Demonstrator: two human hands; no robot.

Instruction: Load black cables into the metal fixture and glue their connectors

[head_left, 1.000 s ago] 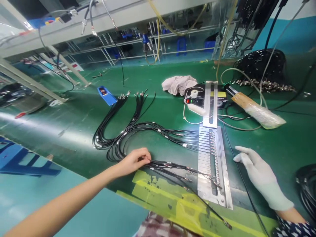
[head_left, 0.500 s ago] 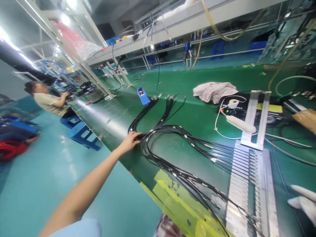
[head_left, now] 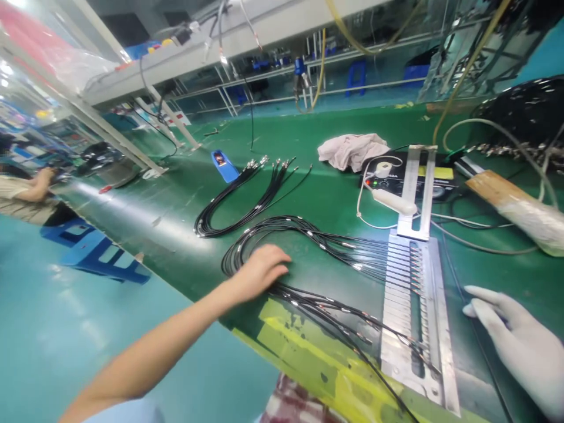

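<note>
My bare left hand is over the near edge of a looped black cable bundle, its thumb apart from its fingers. In a white glove, my right hand is at the right, fingertips apart beside a thin dark cable. Several cables from the bundle run into the slots of a slotted metal fixture; others trail over its lower part. A separate curved cable bundle rests to the left, with metal-tipped ends.
A blue device and a pink cloth lie farther back. Behind the fixture is a black box with a white-handled tool. Yellow tape covers the front edge. Another person's arm shows at far left.
The view has shifted rightward. My left hand has left the cables at the left and moved right across the looped bundle. More of my gloved right hand now shows.
</note>
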